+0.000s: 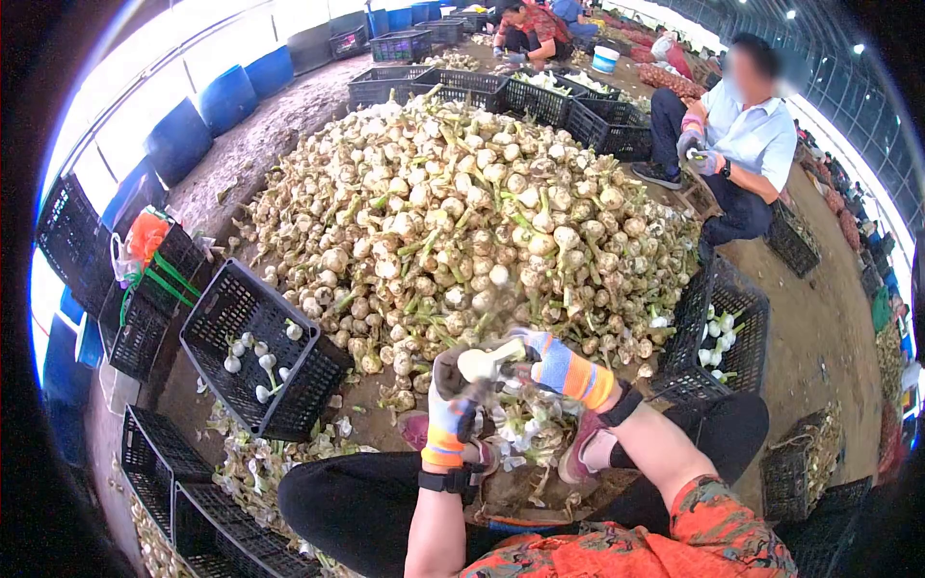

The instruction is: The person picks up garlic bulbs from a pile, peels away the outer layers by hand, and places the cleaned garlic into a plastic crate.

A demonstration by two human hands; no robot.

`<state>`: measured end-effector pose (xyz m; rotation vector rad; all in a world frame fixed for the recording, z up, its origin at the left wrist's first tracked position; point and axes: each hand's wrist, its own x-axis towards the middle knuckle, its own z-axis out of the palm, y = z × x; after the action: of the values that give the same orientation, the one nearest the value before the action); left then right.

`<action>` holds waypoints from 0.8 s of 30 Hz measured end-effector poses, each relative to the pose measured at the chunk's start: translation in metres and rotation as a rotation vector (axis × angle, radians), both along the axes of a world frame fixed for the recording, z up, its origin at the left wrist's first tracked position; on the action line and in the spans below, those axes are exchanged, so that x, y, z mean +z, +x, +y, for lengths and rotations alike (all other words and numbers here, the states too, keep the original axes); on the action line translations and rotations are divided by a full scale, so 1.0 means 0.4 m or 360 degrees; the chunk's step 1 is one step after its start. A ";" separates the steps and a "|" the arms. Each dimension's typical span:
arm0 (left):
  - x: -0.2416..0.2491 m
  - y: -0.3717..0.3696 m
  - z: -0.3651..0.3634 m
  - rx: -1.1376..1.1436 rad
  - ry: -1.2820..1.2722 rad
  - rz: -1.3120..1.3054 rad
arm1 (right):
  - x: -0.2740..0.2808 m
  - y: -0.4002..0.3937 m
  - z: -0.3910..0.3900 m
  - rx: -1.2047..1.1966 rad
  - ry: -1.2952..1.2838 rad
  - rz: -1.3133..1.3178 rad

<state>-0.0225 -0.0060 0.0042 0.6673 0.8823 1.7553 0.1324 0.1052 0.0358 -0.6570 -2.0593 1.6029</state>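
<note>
My left hand (449, 409), in a striped work glove with dark fingers, is closed around a peeled white garlic bulb (476, 365). The bulb's pale stem points right, toward my right hand (568, 371). That hand, gloved in blue and orange, is closed beside the stem; motion blur hides what its fingers hold. Both hands are above a litter of garlic skins (528, 424) between my shoes. Just beyond them rises a large heap of untrimmed garlic (462, 222) with roots and stems.
At my left a black crate (328, 376) holds several cleaned bulbs (260, 358); another crate (737, 308) at my right holds more. A co-worker (747, 135) sits at the heap's right side. More crates (462, 87) line its far edge, and blue barrels (226, 99) stand along the wall.
</note>
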 end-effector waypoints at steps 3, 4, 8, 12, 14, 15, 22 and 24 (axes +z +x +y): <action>0.033 0.021 0.002 -0.0073 -0.0044 -0.0267 | 0.070 0.008 -0.006 -0.0049 0.0905 -0.0237; 0.016 0.014 -0.001 -0.0230 0.0058 -0.0434 | 0.089 0.002 -0.016 -0.0126 0.0926 -0.0399; -0.034 0.050 0.040 0.0296 -0.0020 0.0371 | 0.034 -0.004 -0.042 -0.0471 0.0786 -0.0352; 0.062 0.008 -0.009 -0.0066 -0.0195 0.0195 | 0.022 -0.004 -0.020 -0.0507 -0.0316 0.0045; 0.029 -0.003 -0.007 -0.0131 -0.0153 0.0243 | -0.009 0.014 0.005 -0.0434 -0.0642 0.0277; 0.035 0.000 -0.005 -0.0129 -0.0151 0.0331 | -0.003 0.011 -0.001 -0.0431 -0.0637 0.0278; -0.011 -0.002 0.007 -0.0317 -0.0110 0.0690 | -0.219 0.070 0.092 -0.0777 -0.0945 0.0917; 0.030 0.012 -0.002 -0.0275 -0.0053 0.0498 | -0.138 0.069 0.084 -0.0958 -0.0219 0.0027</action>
<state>-0.0178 -0.0069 0.0163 0.9848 1.0295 1.5018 0.1600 0.1390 -0.0194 -1.1723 -1.5334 1.3806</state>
